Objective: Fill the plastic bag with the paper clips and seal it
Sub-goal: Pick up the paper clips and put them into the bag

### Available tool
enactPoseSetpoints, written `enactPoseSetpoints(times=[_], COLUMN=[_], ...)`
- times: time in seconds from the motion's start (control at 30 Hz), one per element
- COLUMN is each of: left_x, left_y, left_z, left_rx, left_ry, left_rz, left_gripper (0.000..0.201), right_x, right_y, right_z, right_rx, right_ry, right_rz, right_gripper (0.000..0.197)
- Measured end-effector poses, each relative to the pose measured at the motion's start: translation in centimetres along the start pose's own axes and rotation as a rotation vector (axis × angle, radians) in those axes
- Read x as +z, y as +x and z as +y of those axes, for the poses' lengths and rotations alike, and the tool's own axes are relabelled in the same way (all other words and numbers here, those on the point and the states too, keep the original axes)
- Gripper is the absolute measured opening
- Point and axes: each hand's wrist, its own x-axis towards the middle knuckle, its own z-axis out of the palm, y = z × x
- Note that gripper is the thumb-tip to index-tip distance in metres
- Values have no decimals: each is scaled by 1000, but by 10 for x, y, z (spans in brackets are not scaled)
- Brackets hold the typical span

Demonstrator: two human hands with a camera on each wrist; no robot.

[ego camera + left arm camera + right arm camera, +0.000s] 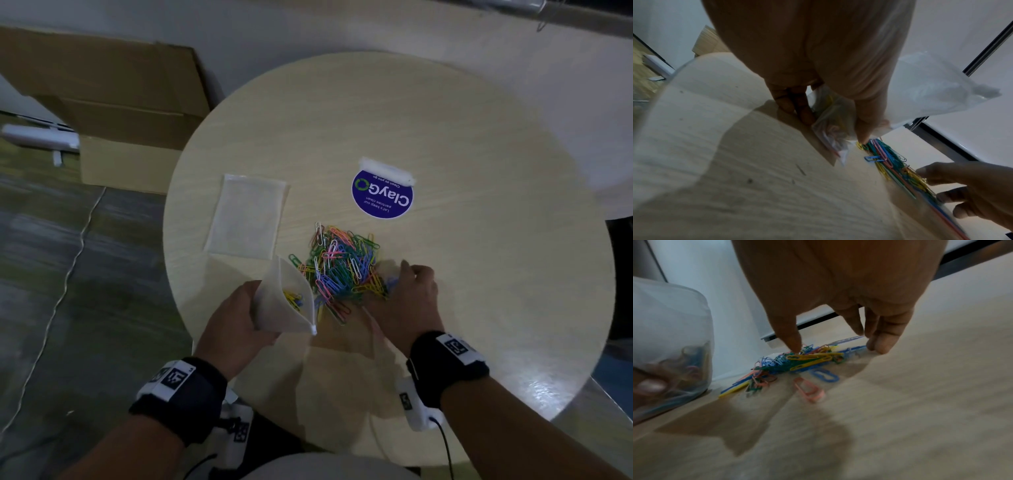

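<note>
My left hand (236,318) grips a clear zip bag (284,308) by its side and holds it upright with the mouth open. A few coloured paper clips (294,297) lie inside. The bag stands just left of the loose pile of coloured paper clips (339,267) on the round table (445,137). My right hand (407,294) reaches down over the pile's right edge. In the right wrist view its thumb (793,344) touches the pile (807,360). The fingertips (884,344) rest on the table beyond it, spread apart and holding nothing. A pink clip (809,391) and a blue clip (824,374) lie apart in front.
A second clear bag (246,219) lies flat at the table's left. A purple round sticker (382,197) sits behind the pile, with a folded clear bag (387,171) at its far edge. A cardboard box (120,113) stands on the floor to the left.
</note>
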Motion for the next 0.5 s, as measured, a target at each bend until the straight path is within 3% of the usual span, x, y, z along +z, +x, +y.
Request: enactPoseSetpoints(times=[0.33,0.5], left_x=[0,2], left_y=[0,2], left_z=[7,10], left_rx=[-16,3], left_ry=[21,37], left_rz=[10,7], left_gripper=[86,87], right_x=[4,-7], right_y=[6,8], right_z=[-4,-1], right_rx=[-267,-235], right_ry=[-178,-206], right_rz=[2,-54], right_gripper=[22,20])
